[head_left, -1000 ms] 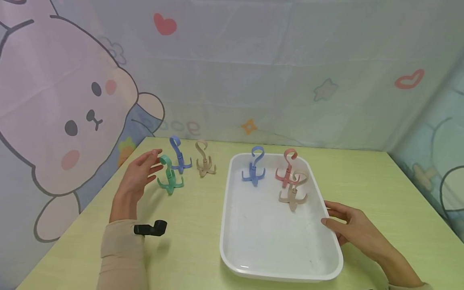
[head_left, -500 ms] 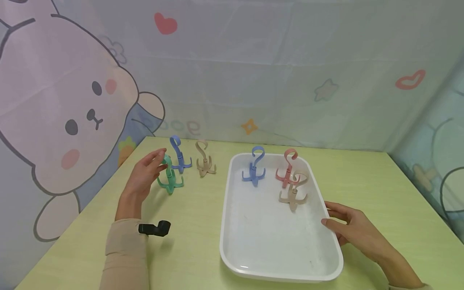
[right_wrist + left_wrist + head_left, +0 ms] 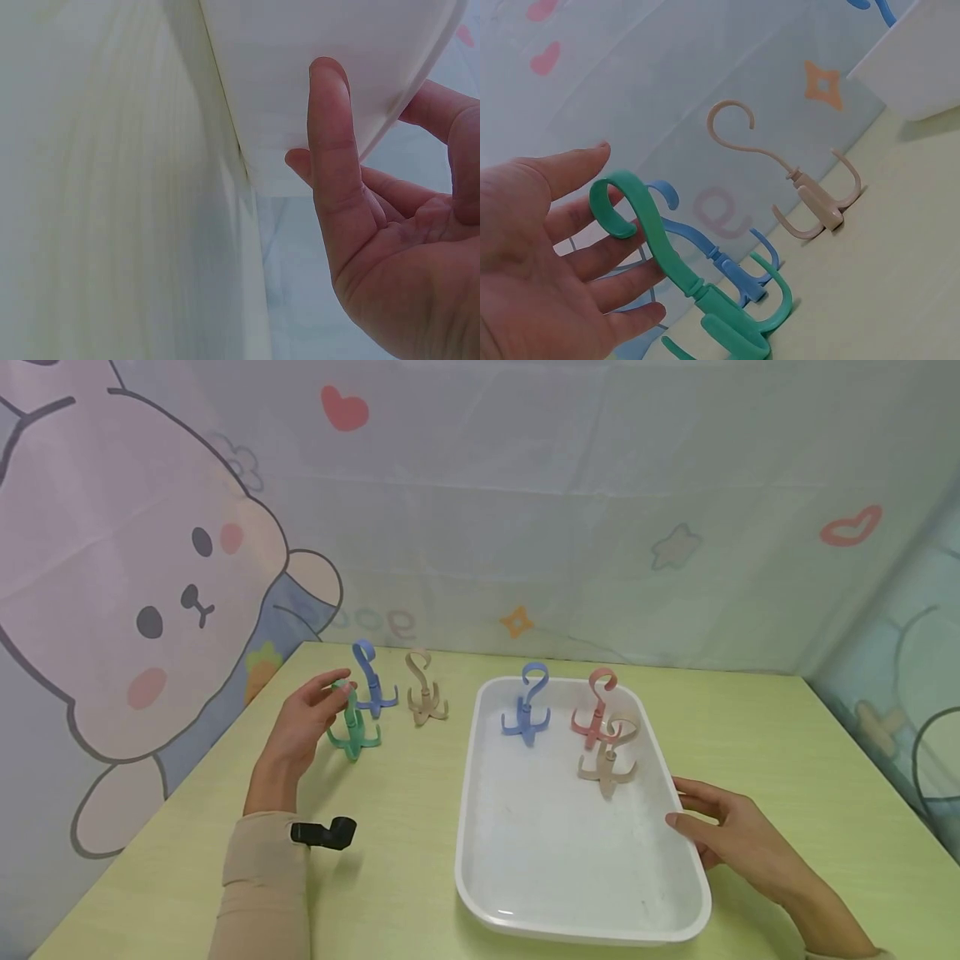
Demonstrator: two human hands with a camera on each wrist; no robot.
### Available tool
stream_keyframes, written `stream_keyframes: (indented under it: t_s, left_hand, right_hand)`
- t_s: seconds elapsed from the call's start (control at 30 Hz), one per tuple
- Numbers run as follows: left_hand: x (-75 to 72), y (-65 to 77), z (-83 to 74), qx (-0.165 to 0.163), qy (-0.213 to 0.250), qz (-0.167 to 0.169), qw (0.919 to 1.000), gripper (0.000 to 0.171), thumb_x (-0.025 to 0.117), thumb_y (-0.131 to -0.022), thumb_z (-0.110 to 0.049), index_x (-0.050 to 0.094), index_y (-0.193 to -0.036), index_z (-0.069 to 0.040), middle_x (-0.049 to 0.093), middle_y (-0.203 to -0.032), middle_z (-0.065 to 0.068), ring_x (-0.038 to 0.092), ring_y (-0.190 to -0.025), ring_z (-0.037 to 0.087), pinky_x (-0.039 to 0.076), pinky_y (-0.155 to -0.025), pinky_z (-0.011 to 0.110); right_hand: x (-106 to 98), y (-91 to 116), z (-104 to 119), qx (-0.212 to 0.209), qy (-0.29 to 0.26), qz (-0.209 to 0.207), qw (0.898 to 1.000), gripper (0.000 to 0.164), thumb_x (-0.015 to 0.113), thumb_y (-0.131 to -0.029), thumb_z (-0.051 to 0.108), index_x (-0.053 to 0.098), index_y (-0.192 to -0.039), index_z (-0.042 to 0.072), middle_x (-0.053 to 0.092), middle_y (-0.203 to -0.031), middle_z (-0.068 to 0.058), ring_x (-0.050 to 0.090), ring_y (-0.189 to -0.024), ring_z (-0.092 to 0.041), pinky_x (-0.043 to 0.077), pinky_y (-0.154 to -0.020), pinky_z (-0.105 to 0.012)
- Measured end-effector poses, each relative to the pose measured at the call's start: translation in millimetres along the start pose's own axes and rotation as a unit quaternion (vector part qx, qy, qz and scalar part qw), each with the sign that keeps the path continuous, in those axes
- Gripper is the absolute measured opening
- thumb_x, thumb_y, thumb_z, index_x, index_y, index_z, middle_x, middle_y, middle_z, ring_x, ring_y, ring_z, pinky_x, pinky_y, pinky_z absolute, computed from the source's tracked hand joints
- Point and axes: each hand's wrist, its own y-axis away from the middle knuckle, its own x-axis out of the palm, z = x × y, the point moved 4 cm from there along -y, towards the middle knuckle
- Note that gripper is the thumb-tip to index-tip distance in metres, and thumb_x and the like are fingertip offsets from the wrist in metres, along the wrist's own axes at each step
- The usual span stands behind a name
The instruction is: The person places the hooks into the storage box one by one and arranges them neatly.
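On the left of the table a green four-claw rotating hook (image 3: 354, 739) stands upright on its prongs. My left hand (image 3: 298, 722) is around its curved top. In the left wrist view the thumb and fingers are spread about the green curl, not closed on it; whether a finger touches it I cannot tell. Just behind stand a blue hook (image 3: 375, 689) and a beige hook (image 3: 424, 697). On the right, my right hand (image 3: 738, 835) pinches the side of the white tray (image 3: 467, 827), thumb over the rim and fingers against the outer wall (image 3: 262, 82).
Inside the tray, a blue hook (image 3: 526, 718), a pink hook (image 3: 595, 722) and a beige hook (image 3: 607, 768) stand toward the back. A printed cloth (image 3: 480, 510) hangs behind the green table (image 3: 390, 877).
My left hand has moved a little to the right, bringing its fingers around the green hook's top. The right hand and the tray have stayed in place.
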Motion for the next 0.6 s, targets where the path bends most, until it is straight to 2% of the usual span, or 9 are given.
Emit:
stream_keyframes:
  t_s: [0.17, 0.27, 0.4, 0.5, 0.6]
  left_hand:
    - [-1.4, -0.8, 2.2, -0.001, -0.001, -0.015, 0.9999, 0.046, 0.062, -0.108, -0.033, 0.054, -0.15, -0.016, 0.063, -0.136, -0.002, 0.046, -0.145, 0.032, 0.024, -0.131, 0.056]
    - [-2.1, 0.1, 3.1, 0.004, 0.003, -0.018, 0.9998, 0.037, 0.065, -0.107, -0.032, 0.058, -0.142, -0.018, 0.063, -0.123, -0.013, 0.055, -0.132, 0.02, 0.026, -0.13, 0.056]
    - [-2.2, 0.7, 4.2, 0.016, 0.018, -0.02, 0.9995, 0.031, 0.067, -0.106, -0.029, 0.059, -0.133, -0.016, 0.065, -0.117, -0.019, 0.06, -0.114, 0.004, 0.027, -0.129, 0.057]
    - [-1.9, 0.3, 4.6, 0.022, 0.036, -0.019, 0.9989, 0.026, 0.068, -0.106, -0.027, 0.059, -0.127, -0.015, 0.069, -0.113, -0.022, 0.062, -0.112, 0.001, 0.029, -0.129, 0.056]
    - [-2.0, -0.3, 4.1, 0.027, 0.051, -0.017, 0.9982, 0.021, 0.068, -0.106, -0.025, 0.058, -0.122, -0.016, 0.071, -0.11, -0.023, 0.065, -0.114, 0.001, 0.034, -0.127, 0.05]
  right_hand:
    - [0.8, 0.0, -1.0, 0.0, -0.001, 0.003, 1.0, 0.073, 0.07, -0.103, 0.02, 0.035, -0.161, -0.004, 0.052, -0.149, -0.036, 0.077, -0.075, -0.031, 0.066, -0.068, -0.045]
    - [0.6, 0.0, -1.2, -0.003, -0.002, 0.004, 1.0, 0.072, 0.07, -0.103, 0.02, 0.035, -0.161, -0.004, 0.052, -0.149, -0.036, 0.077, -0.075, -0.032, 0.066, -0.068, -0.045]
    - [0.4, -0.1, -1.2, -0.005, 0.0, 0.003, 1.0, 0.072, 0.07, -0.103, 0.02, 0.036, -0.161, -0.004, 0.054, -0.148, -0.035, 0.077, -0.075, -0.031, 0.066, -0.068, -0.045]
    - [0.7, -0.2, -2.2, -0.004, 0.0, 0.003, 1.0, 0.072, 0.07, -0.103, 0.02, 0.036, -0.161, -0.004, 0.054, -0.148, -0.035, 0.077, -0.076, -0.031, 0.066, -0.068, -0.045]
    - [0.9, -0.4, -3.3, -0.004, 0.003, 0.002, 1.0, 0.071, 0.069, -0.103, 0.02, 0.035, -0.161, -0.005, 0.054, -0.148, -0.035, 0.077, -0.075, -0.03, 0.066, -0.067, -0.045]
